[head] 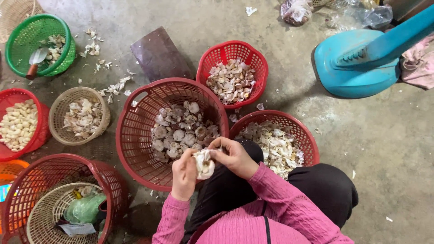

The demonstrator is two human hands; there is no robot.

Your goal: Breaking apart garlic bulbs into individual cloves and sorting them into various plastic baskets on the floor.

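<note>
Left hand: left hand (184, 174) wraps the garlic bulb (204, 163) from below and from the side, fingers curled round it; grip pressed onto the bulb so it cannot turn.
Right hand: right hand (233, 156) meets the bulb from the other side, fingertips pinching its upper edge where the skin flakes; grip closed on the bulb.
Bulb position: held in the air between both hands, just above the near rim of the large red basket (135, 131), over the person's knees; any loose skin or cloves would likely drop into or beside a basket.
Bulb appearance: off-white, papery, lumpy, partly opened; skin loose and ragged at the top.
Large red basket: holds whole bulbs, pale grey-white, placed directly ahead within easy reach.
Right-side basket: red basket (307, 140) touching the person's knee holds skins and broken pieces.
Far basket: small red basket (253, 58) behind holds loose pieces.
Left-side baskets: beige basket (56, 113) holds husks; red basket at floor's left edge (40, 135) holds clean peeled cloves, kept apart.
Floor: concrete floor (384, 135), scattered skins near the green basket (18, 40).
</note>
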